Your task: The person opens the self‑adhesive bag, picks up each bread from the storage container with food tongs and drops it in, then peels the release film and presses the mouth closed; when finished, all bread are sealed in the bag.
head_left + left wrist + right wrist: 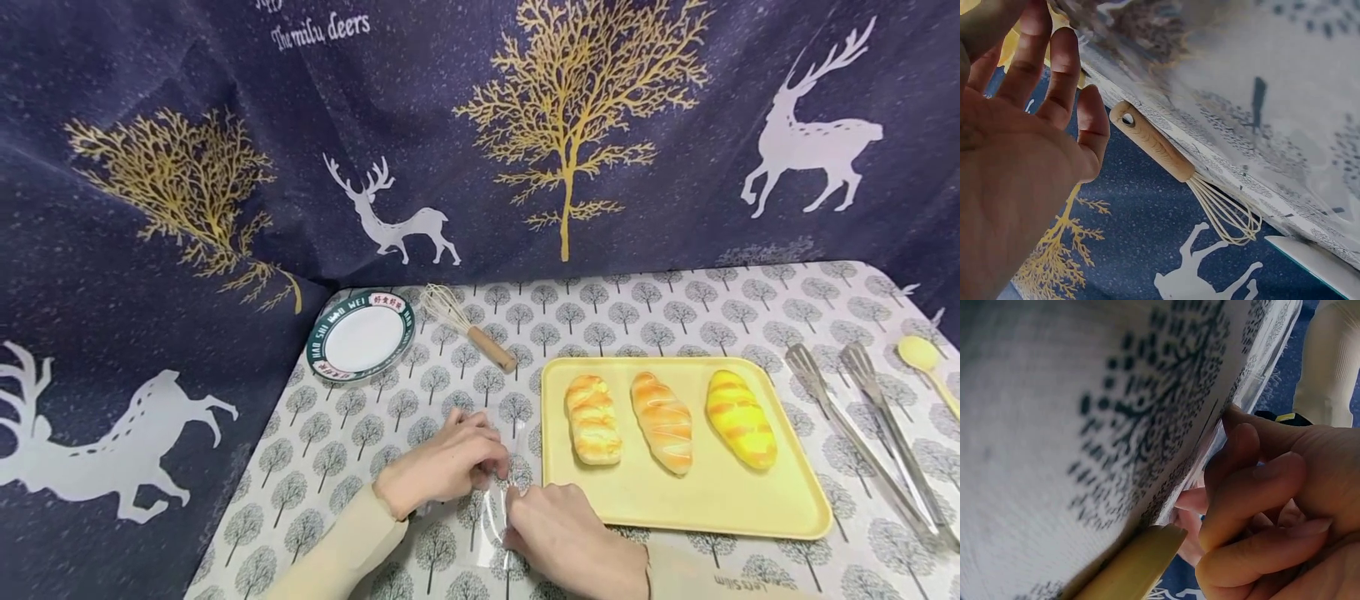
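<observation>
A clear plastic bag (491,525) lies on the tablecloth in front of me, hard to see except for its glints. My left hand (453,458) pinches its edge from the left, thumb and forefinger close together. In the left wrist view the other fingers of that hand (1029,125) are loosely bent. From the right, my right hand (558,533) pinches the bag close by, its fingers curled. The right wrist view shows this hand (1266,494) beside the shiny plastic (1250,394). The exact pinch points are partly hidden.
Right of the hands is a yellow tray (675,504) bearing three breads (662,423). Behind the hands lie a whisk (472,329) and a green-rimmed plate (318,342). Metal tongs (862,450) and a yellow spoon (918,354) lie far right. A dark curtain (420,150) hangs behind.
</observation>
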